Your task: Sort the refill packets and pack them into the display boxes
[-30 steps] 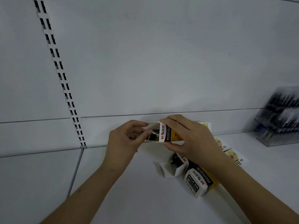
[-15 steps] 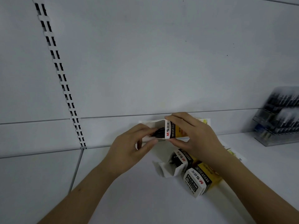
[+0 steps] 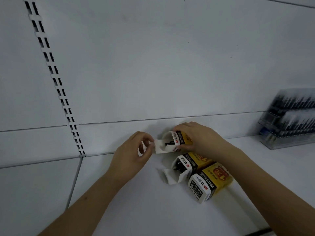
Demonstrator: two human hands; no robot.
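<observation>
Bare shelf (image 3: 119,201) lies left; boxes (image 3: 201,174) and, seemingly, a pen rack (image 3: 289,120) crowd right.

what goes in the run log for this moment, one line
right hand: grips open box | left hand: pinches its flap | shelf: two more boxes

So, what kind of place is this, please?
Probably a stationery shop aisle: a white shelf with a slotted upright, yellow refill boxes and a clear pen display rack. The right hand holds one open box.
</observation>
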